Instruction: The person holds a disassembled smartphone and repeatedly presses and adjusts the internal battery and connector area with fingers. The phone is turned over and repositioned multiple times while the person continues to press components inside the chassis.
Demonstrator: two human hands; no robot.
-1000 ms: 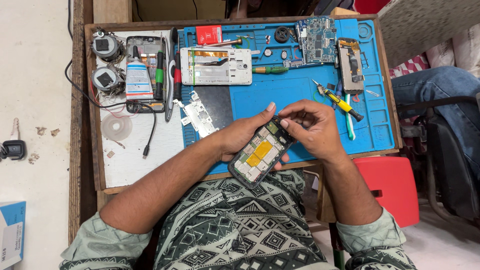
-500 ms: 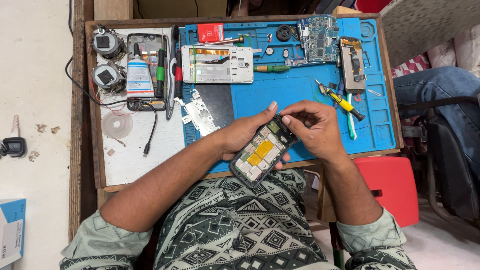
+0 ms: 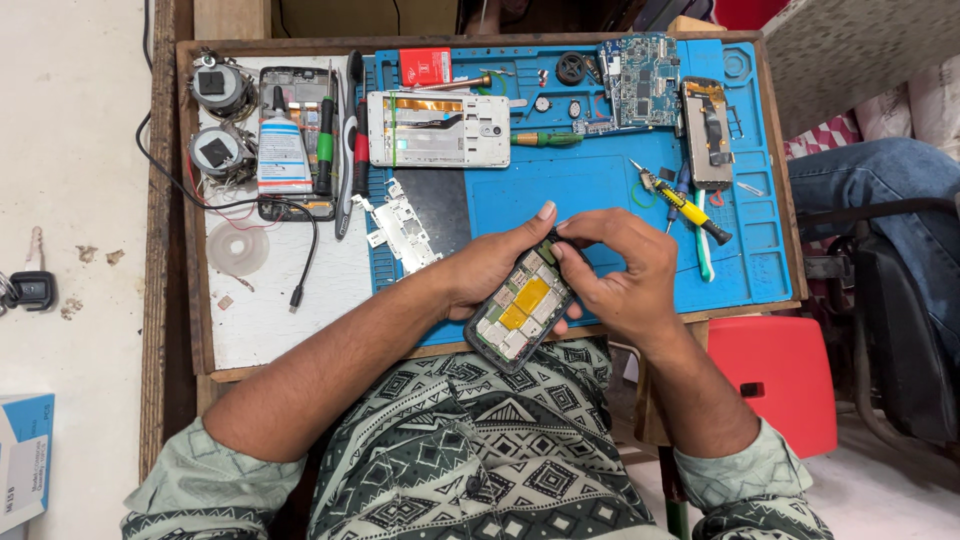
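At the far left of the frame a small black key fob (image 3: 30,290) lies on the floor, with a blue box (image 3: 22,460) in the lower left corner. On the wooden table (image 3: 172,200), in the upper left, sit two round grey parts (image 3: 218,120), a white glue bottle (image 3: 283,150) and a red screwdriver (image 3: 361,160). A white phone frame (image 3: 440,128) lies on the blue mat (image 3: 600,180) near the top middle.

In the middle, the left hand (image 3: 495,270) is wrapped around the opened phone (image 3: 520,315) and grips it from below. The phone is tilted, at the near edge of the mat, just above the person's lap. Its back is off, so the yellow patch and small metal parts inside show. The right hand (image 3: 625,275) pinches at the top end of the phone with its fingertips; something tiny may be held there, but it is too small to tell.

So the phone is already open and many parts are out. The inside work looks unfinished, and closing it up is left.

To the right lie a green circuit board (image 3: 640,80), another phone part (image 3: 708,130) and a yellow screwdriver (image 3: 690,208), near the right hand. A red stool (image 3: 780,380) stands at the lower right.
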